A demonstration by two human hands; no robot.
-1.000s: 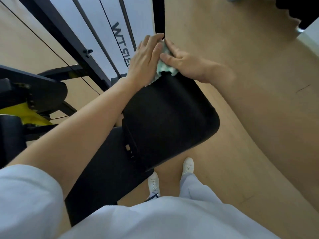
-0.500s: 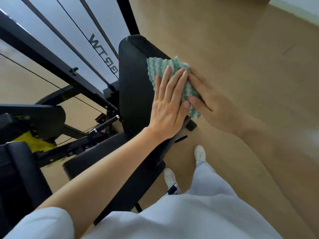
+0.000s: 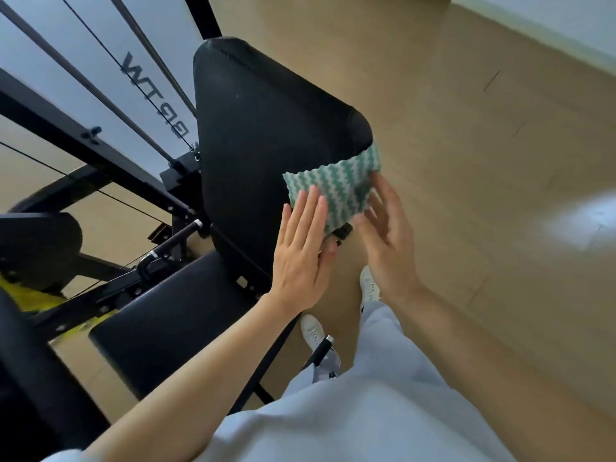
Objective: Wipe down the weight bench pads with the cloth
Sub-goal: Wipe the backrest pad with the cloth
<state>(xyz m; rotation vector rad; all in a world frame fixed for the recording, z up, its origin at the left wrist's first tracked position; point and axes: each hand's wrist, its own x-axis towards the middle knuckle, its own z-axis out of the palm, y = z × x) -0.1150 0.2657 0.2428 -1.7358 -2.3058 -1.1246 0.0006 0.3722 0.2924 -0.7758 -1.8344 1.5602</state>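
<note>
- Two sets of fingers lie spread flat on the green-and-white cloth (image 3: 336, 191), none curled around it.
- Left hand (image 3: 300, 258) presses the cloth's lower left part; right hand (image 3: 388, 241) lies open-palmed at its right edge.
- Cloth sits on the lower right corner of the upright black back pad (image 3: 266, 128).
- Seat pad (image 3: 166, 328) lies below, beside a black frame (image 3: 66, 128), over a tan floor (image 3: 483, 195).

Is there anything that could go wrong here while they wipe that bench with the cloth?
The cloth hangs partly past the back pad's lower edge, pressed only by the flat left hand and the right hand's fingertips, so it might slip to the floor. Fingers are close to a metal bracket under that edge and could catch. The seat pad looks untouched and could be missed.
</note>
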